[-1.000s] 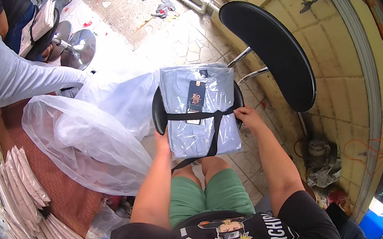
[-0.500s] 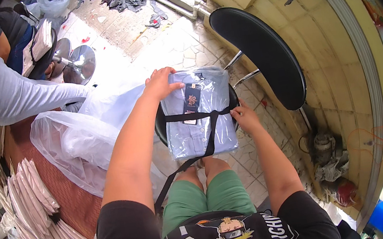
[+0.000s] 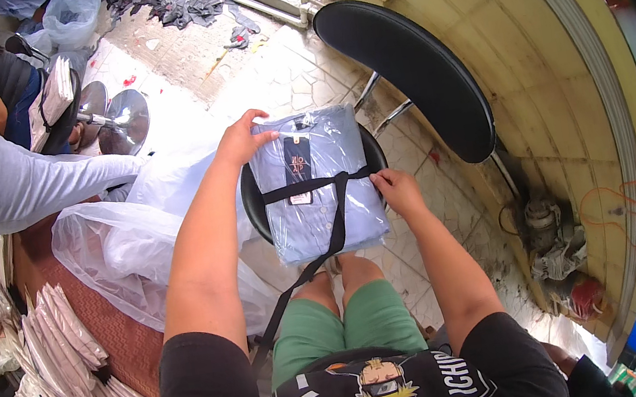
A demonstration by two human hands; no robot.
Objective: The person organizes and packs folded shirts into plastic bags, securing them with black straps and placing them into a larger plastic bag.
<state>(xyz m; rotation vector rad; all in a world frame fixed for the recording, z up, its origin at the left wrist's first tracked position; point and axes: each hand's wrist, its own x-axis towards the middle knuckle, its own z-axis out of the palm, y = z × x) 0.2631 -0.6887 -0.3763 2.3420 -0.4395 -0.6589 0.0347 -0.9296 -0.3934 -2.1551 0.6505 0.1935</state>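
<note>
A folded light-blue shirt in a clear plastic wrap lies on a round black stool seat in front of my knees. A black strap crosses the pack sideways and runs down its middle toward my lap. My left hand grips the pack's far left corner. My right hand pinches the strap's end at the pack's right edge.
A large clear plastic bag spreads out to my left, beside rows of packed shirts. A black chair back stands to the right against a yellow brick wall. Another person in a grey top sits at upper left near chrome stool bases.
My left hand went from the pack's near left edge up to its far left corner and holds it there. My right hand stays at the strap on the right edge.
</note>
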